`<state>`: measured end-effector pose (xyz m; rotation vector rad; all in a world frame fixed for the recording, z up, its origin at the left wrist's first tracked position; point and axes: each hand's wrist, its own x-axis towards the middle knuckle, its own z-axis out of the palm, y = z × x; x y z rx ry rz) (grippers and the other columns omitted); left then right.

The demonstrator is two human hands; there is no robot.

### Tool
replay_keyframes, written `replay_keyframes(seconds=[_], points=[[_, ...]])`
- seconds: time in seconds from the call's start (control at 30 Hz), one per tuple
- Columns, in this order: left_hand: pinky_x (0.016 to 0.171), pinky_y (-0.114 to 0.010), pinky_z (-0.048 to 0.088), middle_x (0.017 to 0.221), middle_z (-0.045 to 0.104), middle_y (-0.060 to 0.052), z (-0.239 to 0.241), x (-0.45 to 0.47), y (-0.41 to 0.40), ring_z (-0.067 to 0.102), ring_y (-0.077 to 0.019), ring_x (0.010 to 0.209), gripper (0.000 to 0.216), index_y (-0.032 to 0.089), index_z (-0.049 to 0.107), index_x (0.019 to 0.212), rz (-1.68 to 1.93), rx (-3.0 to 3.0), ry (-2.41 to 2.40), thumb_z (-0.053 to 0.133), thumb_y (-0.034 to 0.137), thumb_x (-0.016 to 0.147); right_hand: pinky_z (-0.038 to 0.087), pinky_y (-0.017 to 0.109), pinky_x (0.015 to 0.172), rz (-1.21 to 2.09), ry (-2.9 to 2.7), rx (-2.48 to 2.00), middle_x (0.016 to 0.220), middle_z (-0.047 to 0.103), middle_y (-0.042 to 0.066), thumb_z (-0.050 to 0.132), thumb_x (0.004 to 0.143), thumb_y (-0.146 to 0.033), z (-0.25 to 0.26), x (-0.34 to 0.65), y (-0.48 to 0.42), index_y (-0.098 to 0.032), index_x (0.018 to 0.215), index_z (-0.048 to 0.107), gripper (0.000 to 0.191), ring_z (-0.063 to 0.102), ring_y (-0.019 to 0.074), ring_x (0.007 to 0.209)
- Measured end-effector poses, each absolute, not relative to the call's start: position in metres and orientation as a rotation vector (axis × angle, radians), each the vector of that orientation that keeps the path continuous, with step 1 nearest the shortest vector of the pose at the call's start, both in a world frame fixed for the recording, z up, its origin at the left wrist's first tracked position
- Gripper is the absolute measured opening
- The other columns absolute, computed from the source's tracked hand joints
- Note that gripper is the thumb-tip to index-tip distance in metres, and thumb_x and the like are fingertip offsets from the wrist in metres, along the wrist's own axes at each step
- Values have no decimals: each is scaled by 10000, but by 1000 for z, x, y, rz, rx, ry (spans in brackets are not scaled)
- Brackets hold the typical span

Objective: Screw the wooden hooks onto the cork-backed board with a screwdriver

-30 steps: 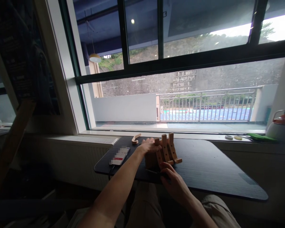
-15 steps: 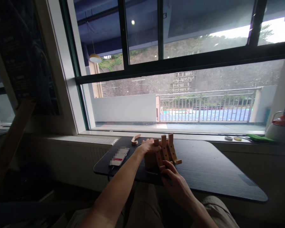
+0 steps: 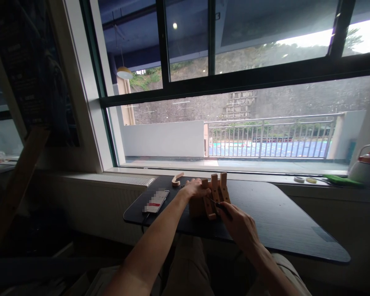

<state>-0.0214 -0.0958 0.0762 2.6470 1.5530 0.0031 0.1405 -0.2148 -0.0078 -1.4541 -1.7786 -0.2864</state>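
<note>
My left hand (image 3: 196,189) grips the top of the nearest wooden hook (image 3: 209,208), fingers wrapped over it and the wooden block (image 3: 196,209) behind it. In my right hand (image 3: 241,224) is a screwdriver (image 3: 223,209) with a dark handle. Its thin shaft points left, with the tip at or close to the front of that hook; contact cannot be made out. Two more upright wooden hooks, a middle one (image 3: 215,183) and a right one (image 3: 224,185), stand alongside, with dark holes or screws in their faces.
A loose wooden hook (image 3: 177,179) lies at the back of the dark table (image 3: 274,218). A phone (image 3: 156,201) with a cable lies at the left. Tape rolls (image 3: 305,179) and a green item (image 3: 339,180) rest on the sill beside a white container (image 3: 365,170) with an orange-red lid.
My right hand has moved up and right from the foot of the nearest hook, and the screwdriver now points at the hook's front. My left hand keeps its hold. The view has shifted slightly.
</note>
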Motion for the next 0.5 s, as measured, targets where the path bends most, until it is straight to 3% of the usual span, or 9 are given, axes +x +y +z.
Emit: replay_keyframes(seconds=[0.2,0.4,0.5], points=[[951,-501,385,1236,499,-99,70,-23,-89,489,-254,1122,420,170,480,1221,74,2706,1536,491,424,886,449,308,619,-314,-1806,-1488,993,702,18,425,887,-350,-4,138,-211,-262,1077,610,280,665,224,808],[952,-507,363,1200,524,-29,70,-23,-89,460,-279,1141,415,357,453,1226,55,2707,1565,407,536,854,429,294,592,-339,-1822,-1467,963,705,17,428,883,-353,-1,138,-211,-272,1057,618,270,662,212,776],[956,-504,364,1214,516,-21,71,-24,-92,453,-278,1157,427,388,418,1252,62,2717,1558,420,532,850,416,280,589,-376,-1850,-1441,948,701,18,423,889,-327,5,136,-212,-272,1060,611,260,655,194,760]])
